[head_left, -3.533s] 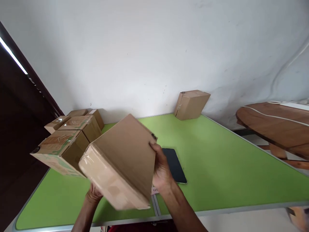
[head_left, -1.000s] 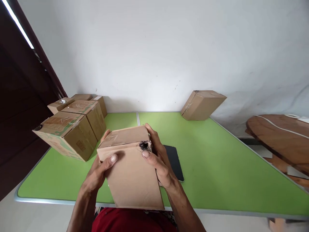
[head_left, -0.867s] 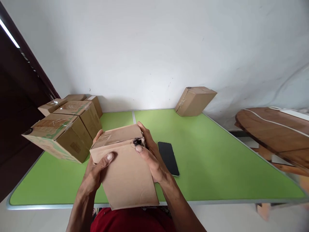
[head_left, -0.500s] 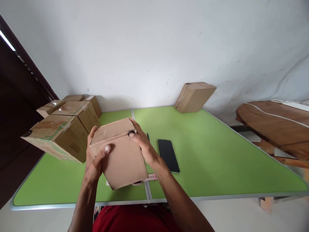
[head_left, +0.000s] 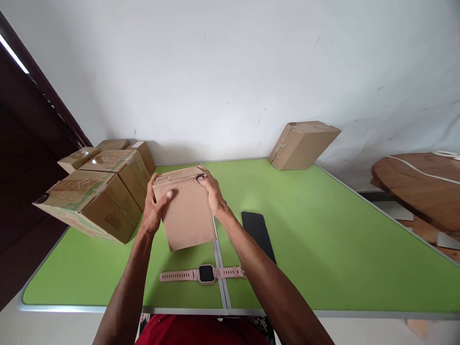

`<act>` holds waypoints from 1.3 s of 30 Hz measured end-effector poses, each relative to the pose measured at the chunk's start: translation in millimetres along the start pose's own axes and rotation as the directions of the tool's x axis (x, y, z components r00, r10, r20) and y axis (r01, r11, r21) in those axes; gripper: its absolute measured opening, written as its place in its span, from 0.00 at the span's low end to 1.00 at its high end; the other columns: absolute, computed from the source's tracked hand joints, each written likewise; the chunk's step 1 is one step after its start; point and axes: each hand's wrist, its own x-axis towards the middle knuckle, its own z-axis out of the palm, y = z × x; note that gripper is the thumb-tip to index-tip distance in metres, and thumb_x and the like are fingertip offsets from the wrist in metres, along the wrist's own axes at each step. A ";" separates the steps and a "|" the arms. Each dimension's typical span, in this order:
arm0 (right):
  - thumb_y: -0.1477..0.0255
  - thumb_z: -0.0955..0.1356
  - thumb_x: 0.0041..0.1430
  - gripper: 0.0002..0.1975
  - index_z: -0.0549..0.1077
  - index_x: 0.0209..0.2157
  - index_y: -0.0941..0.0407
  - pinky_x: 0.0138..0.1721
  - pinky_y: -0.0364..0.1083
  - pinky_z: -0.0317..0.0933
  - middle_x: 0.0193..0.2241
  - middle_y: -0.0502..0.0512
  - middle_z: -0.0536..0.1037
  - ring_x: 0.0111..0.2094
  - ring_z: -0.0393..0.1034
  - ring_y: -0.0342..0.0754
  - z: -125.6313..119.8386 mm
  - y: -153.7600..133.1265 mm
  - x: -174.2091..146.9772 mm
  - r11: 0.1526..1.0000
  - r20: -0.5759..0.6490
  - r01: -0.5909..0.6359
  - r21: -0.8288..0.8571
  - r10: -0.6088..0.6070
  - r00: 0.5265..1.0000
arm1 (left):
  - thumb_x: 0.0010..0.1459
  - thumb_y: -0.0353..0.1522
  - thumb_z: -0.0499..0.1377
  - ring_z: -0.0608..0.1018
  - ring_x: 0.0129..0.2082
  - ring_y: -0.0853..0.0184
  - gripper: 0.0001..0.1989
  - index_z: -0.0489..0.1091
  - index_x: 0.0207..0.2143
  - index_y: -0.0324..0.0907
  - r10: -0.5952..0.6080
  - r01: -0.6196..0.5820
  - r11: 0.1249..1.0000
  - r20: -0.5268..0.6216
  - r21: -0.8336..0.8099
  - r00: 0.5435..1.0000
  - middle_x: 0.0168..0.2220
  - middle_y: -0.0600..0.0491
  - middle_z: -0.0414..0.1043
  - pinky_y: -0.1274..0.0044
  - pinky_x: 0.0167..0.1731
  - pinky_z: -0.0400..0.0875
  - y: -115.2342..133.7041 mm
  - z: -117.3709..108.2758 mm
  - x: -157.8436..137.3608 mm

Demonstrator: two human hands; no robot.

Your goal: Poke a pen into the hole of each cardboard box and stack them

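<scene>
Between my two hands is a brown cardboard box, tilted over the green table. My left hand grips its left side, thumb on the broad face. At the upper right corner, my right hand is closed on the box, its thumb beside a dark ring-like mark. Below the box lies a pink smartwatch, strap stretched out flat. A black smartphone rests to the right, partly covered by my right forearm. The box's underside and far side are hidden.
Several cardboard boxes are grouped at the table's left. Another cardboard box stands at the back right by the white wall. Beyond the right edge is a wooden table with a white cable on it.
Both hands have moved the box away from me, toward the back of the table, and its top edge has tipped back. The smartwatch, mostly covered before, now shows. The view has shifted slightly.
</scene>
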 end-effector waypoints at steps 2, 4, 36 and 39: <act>0.51 0.66 0.60 0.36 0.75 0.67 0.49 0.72 0.67 0.54 0.57 0.57 0.82 0.69 0.65 0.67 -3.5 4.1 0.8 1.000 -0.014 0.004 -0.016 -0.004 1.000 | 0.51 0.57 0.75 0.67 0.75 0.43 0.61 0.51 0.78 0.51 -0.027 0.027 0.999 0.008 0.030 1.000 0.76 0.40 0.61 0.55 0.72 0.65 1.9 2.3 -0.2; 0.51 0.66 0.61 0.37 0.74 0.68 0.49 0.72 0.66 0.55 0.56 0.58 0.81 0.68 0.66 0.66 -5.3 5.8 -0.1 0.999 -0.024 0.014 -0.037 -0.015 1.000 | 0.51 0.58 0.74 0.64 0.76 0.42 0.64 0.47 0.80 0.49 0.020 -0.010 0.987 -0.058 0.162 0.998 0.77 0.37 0.55 0.53 0.73 0.61 9.0 3.9 -1.6; 0.37 0.60 0.71 0.43 0.62 0.77 0.47 0.68 0.66 0.65 0.66 0.65 0.71 0.67 0.67 0.65 12.7 -12.1 -38.8 0.931 0.069 0.176 -0.321 -0.162 0.984 | 0.60 0.61 0.65 0.67 0.67 0.33 0.47 0.69 0.67 0.36 0.596 -0.397 0.236 0.191 0.887 0.780 0.66 0.27 0.66 0.45 0.64 0.61 36.4 11.8 -39.0; 0.35 0.62 0.69 0.45 0.63 0.76 0.47 0.70 0.64 0.64 0.69 0.65 0.71 0.69 0.68 0.63 2.6 -8.0 -33.7 0.937 0.083 0.144 -0.319 -0.123 0.989 | 0.63 0.60 0.64 0.68 0.65 0.35 0.44 0.67 0.68 0.38 0.627 -0.473 0.161 0.281 0.866 0.727 0.64 0.30 0.69 0.46 0.64 0.61 29.9 11.0 -36.0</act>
